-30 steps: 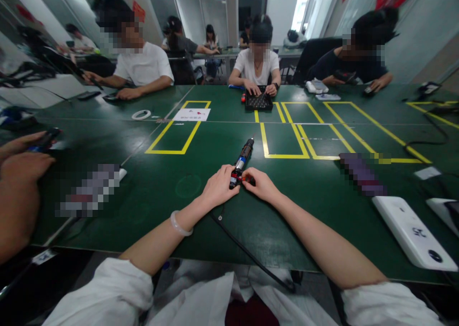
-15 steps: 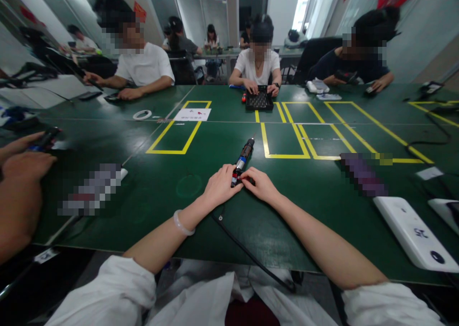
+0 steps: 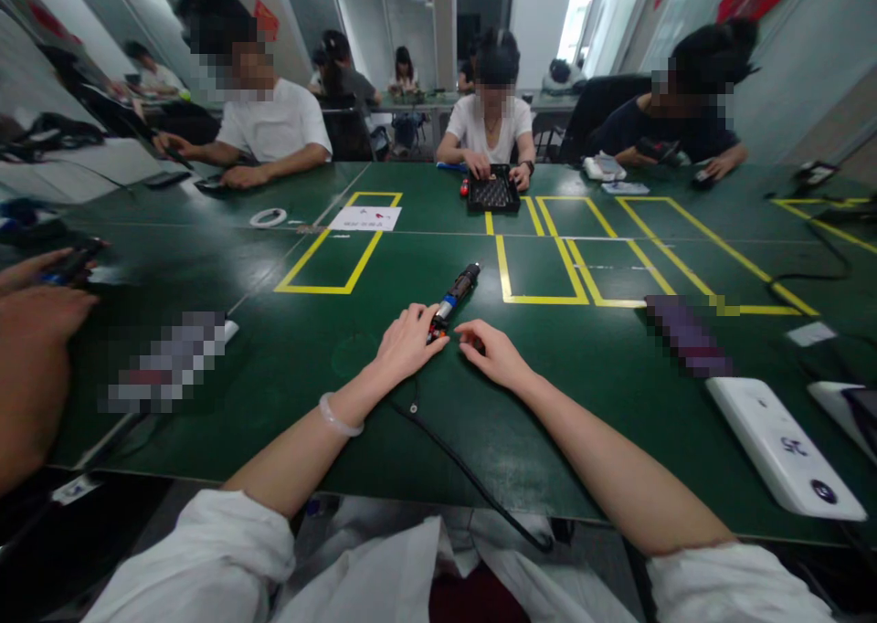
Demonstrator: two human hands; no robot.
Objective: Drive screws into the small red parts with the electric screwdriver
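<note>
An electric screwdriver (image 3: 458, 290), dark at the nose with a silver and blue band, lies slanted with its nose pointing away and to the right. My left hand (image 3: 409, 340) is closed around its rear end, where small red and orange parts show by the thumb. Much of that end is hidden under the fingers. Just right of it, my right hand (image 3: 494, 349) rests with loosely curled fingers, apart from the screwdriver, and nothing shows in it. A black cable (image 3: 472, 477) runs from beneath my left hand over the table's near edge.
Yellow tape outlines (image 3: 544, 300) mark the green table (image 3: 384, 449). A white power bank (image 3: 774, 440) and a blurred-out phone (image 3: 689, 335) lie to the right. Another blurred-out device (image 3: 171, 358) is at left, beside a co-worker's hand (image 3: 45, 312). Across the table, a person handles a black tray (image 3: 493, 205).
My left hand has shifted slightly left with the screwdriver, whose nose now leans further right. My right hand has come away from the screwdriver's rear end, leaving a small gap.
</note>
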